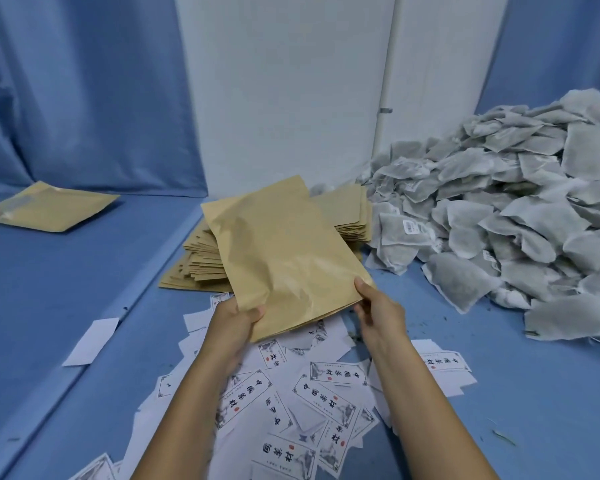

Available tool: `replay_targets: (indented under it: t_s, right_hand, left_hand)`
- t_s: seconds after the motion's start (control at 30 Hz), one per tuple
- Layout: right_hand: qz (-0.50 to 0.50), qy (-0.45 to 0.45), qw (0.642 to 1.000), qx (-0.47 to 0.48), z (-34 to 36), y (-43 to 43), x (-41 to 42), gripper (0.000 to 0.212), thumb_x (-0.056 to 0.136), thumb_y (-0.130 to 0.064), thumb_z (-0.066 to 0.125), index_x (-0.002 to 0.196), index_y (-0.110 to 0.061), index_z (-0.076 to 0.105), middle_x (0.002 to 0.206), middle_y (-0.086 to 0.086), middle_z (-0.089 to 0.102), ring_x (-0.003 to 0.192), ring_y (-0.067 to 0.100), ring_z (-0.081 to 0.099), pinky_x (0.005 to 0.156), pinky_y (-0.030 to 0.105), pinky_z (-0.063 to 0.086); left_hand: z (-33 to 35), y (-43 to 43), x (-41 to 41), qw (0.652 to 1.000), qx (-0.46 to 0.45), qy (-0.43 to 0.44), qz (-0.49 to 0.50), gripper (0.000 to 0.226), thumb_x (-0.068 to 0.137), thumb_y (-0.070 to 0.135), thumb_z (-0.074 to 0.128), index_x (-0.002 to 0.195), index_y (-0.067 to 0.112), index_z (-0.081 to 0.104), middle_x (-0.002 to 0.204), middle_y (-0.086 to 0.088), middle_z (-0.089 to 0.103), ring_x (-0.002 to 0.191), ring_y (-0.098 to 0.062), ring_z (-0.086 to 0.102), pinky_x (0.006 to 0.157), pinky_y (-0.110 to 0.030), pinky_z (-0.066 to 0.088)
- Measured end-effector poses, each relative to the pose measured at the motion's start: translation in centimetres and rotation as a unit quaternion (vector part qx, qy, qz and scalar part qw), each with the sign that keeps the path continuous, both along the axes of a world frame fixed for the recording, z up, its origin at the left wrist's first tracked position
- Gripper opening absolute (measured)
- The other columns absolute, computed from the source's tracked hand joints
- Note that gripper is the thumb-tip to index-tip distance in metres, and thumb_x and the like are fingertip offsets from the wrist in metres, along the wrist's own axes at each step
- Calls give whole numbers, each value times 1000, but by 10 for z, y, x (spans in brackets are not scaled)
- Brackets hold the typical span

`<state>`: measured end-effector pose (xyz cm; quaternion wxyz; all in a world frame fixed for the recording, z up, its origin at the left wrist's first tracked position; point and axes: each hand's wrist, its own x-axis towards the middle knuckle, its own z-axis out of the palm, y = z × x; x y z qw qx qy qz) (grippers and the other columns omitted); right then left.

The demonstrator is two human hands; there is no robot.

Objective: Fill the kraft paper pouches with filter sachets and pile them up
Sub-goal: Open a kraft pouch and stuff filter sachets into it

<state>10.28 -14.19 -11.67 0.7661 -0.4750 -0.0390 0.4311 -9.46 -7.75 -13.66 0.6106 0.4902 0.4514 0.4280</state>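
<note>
I hold one kraft paper pouch [284,251] above the blue surface, its near end toward me. My left hand [234,323] grips the near left corner, thumb on top. My right hand [378,306] pinches the near right corner. Behind the pouch lies a fanned stack of flat kraft pouches [198,265]. A large heap of grey-white filter sachets [499,216] fills the right side. At the far left one kraft pouch [49,206] lies flat by itself.
Several white printed labels [312,396] are scattered under my forearms, one blank slip [92,341] lies to the left. A blue cloth [499,393] covers the surface, with a step edge [101,348] running diagonally. A white wall and blue curtains stand behind.
</note>
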Motion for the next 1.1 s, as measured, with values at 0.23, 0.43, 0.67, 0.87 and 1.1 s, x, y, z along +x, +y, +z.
replay_targets:
  t_s: [0.23,0.43,0.67,0.87,1.1]
  right_hand:
    - [-25,-67,997,7,-7,1,4,18,89,-6,66,71,-9,64,68,-1,65,62,8,59,54,17,50]
    - [-9,-134,991,-3,-12,0,11,14,89,-6,65,76,-8,69,74,5,68,62,13,61,57,17,53]
    - [-41,-113,993,3,-9,-1,9,18,85,-7,69,68,-11,68,65,-1,66,59,10,57,54,17,50]
    - [38,-119,991,-43,-7,-3,4,36,81,-10,75,57,-13,48,54,-1,52,45,10,47,43,18,41]
    - [-3,-101,995,-11,-3,-7,14,14,83,-7,73,71,-7,65,69,3,63,60,14,56,51,16,49]
  left_hand:
    - [-1,-5,5,997,57,49,11,21,93,5,57,100,23,66,96,9,71,93,-11,64,76,-25,46]
    - [0,-4,0,999,-32,-14,-2,17,88,6,65,103,13,65,95,-2,73,86,-16,68,70,-26,52]
    - [4,-13,5,976,-155,-104,-112,29,80,-7,67,106,5,63,94,-11,75,79,-18,72,61,-25,57]
    - [9,-20,7,980,-123,-117,-103,31,84,-9,61,112,6,61,100,-10,73,85,-18,70,63,-25,57]
    - [13,-20,4,969,-171,-135,-116,30,92,-14,45,121,-8,51,114,-25,65,95,-39,67,63,-41,61]
